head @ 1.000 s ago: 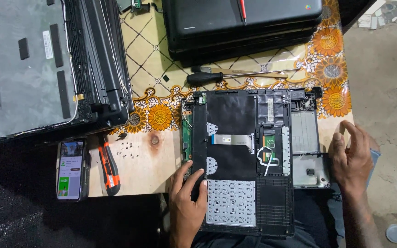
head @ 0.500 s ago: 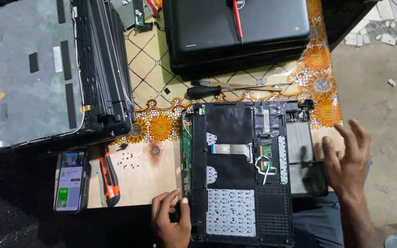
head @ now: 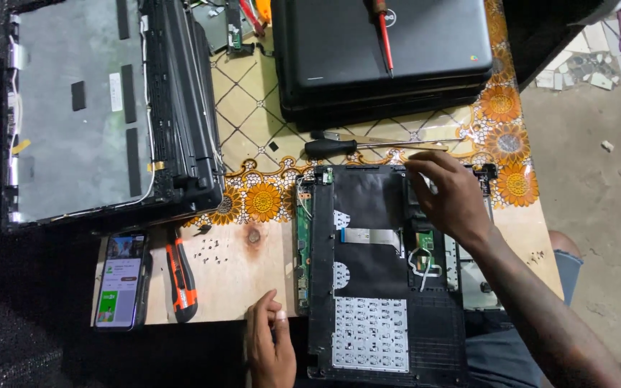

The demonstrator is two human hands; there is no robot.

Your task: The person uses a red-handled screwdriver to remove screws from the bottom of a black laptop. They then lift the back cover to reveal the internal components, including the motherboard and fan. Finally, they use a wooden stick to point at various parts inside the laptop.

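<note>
opened laptop [head: 386,276] | long axis near-far | right hand [head: 448,195] seemingly touching far end

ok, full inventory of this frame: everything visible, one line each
opened laptop base: 1, black, table front, internals exposed
closed laptops: stack, black, table back
red screwdriver: 1, on that stack
black-handled screwdriver: 1, behind the opened base
dismantled laptop lid: 1, grey panel, black frame, far left
phone: 1, screen lit, front left
orange-black tool: 1, beside the phone
loose screws: several, dark, on bare wood
tablecloth: 1, sunflower print
left hand: on table edge, beside base
right hand: on base's far right area
</note>
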